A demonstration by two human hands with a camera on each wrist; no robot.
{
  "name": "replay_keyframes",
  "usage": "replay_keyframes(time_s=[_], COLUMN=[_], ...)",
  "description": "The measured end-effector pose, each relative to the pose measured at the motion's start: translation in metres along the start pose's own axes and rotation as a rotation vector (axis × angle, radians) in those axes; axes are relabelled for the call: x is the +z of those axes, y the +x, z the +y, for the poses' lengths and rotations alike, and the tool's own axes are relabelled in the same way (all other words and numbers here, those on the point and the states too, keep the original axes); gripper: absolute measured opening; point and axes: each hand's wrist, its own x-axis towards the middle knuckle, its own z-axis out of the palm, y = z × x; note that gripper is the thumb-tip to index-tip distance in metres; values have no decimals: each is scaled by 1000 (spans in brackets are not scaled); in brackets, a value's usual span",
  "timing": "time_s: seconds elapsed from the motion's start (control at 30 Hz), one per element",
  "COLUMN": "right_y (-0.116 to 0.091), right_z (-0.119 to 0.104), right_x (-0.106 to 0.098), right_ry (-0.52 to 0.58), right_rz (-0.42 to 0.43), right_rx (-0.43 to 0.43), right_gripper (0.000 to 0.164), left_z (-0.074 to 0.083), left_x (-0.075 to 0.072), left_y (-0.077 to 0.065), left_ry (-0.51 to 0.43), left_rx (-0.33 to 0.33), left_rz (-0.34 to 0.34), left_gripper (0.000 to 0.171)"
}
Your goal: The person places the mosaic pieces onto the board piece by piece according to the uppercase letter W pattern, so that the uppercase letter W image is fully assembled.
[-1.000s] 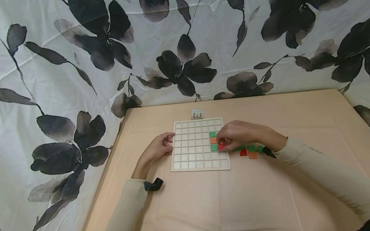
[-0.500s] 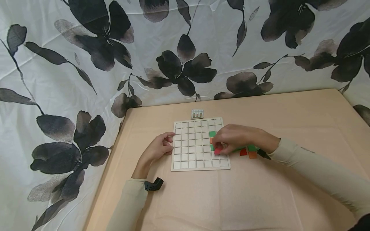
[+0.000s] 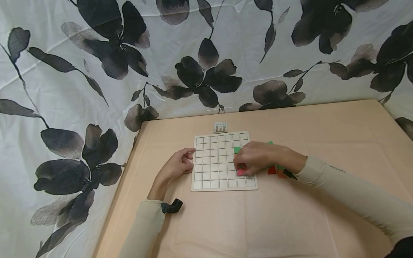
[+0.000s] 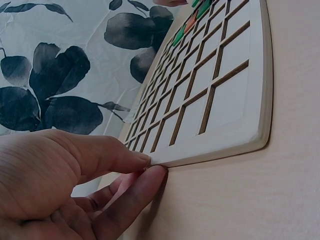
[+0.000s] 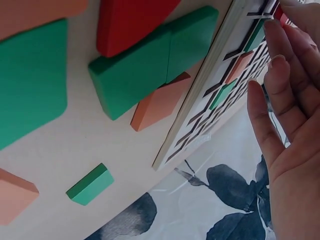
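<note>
A white grid board (image 3: 209, 176) lies on the table in the head view. My left hand (image 3: 175, 165) holds the board's left edge, and the left wrist view shows its thumb and a finger (image 4: 132, 200) meeting at the rim. Over the board's right side, my right hand (image 3: 255, 157) pinches a red tile (image 3: 240, 172) at the grid. A green tile (image 3: 237, 149) sits in a square beyond that hand. In the right wrist view, an orange tile (image 5: 239, 67) lies between green ones in the same line, with the red tile partly hidden by the fingertips.
Loose tiles lie right of the board, partly under the right arm: a red one (image 3: 272, 170), an orange one (image 3: 281, 173) and several green ones (image 5: 130, 75). A small card with a grid pattern (image 3: 220, 127) lies behind the board. A floral cloth (image 3: 193, 43) hangs behind the table.
My right hand has moved slightly left and toward me with the red tile, from beside the near green tile to the square below it. The left hand has stayed in place.
</note>
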Motion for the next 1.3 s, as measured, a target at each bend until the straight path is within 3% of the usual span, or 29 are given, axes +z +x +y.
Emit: replay_keyframes(time_s=[0.23,1.3], right_y=[1,0], right_z=[1,3], right_x=[2,7], right_ry=[-67,-86], right_rz=[23,27], right_rx=[-58,-21], right_gripper=[10,15], left_z=[0,0], left_x=[1,0], left_y=[0,1], left_ry=[5,-14], left_rx=[1,1], left_rz=[4,-7], left_gripper=[62,63])
